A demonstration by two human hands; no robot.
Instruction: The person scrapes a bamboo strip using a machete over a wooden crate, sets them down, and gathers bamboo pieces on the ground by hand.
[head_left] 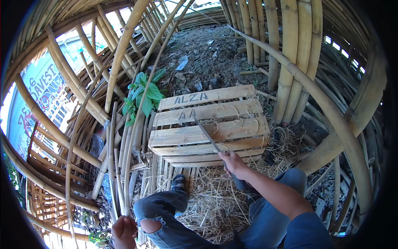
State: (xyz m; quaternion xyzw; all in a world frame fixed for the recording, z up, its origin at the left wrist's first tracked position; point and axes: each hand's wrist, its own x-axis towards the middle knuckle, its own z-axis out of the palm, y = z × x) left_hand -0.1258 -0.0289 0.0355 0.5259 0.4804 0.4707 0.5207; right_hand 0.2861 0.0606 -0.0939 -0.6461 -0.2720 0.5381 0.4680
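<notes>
My right hand (234,164) is closed round the dark handle of a long knife (208,137). Its narrow blade points forward and left over the slatted wooden crate (240,126), and part of the handle sticks out below the fist. Thin curled shavings lie on the crate's slats. Low on the left, my left hand (124,229) is closed beside my bent knee. Thin bamboo strips (112,166) run down toward its fingers; whether it grips one of them I cannot make out.
Straw and shavings (207,207) cover the ground between my legs. Bamboo poles (286,62) stand at right, with a curved one (344,128) arching in front. Bamboo lattice (62,83) leans at left. A leafy green plant (143,93) touches the crate's far left corner; rubble (199,54) lies beyond.
</notes>
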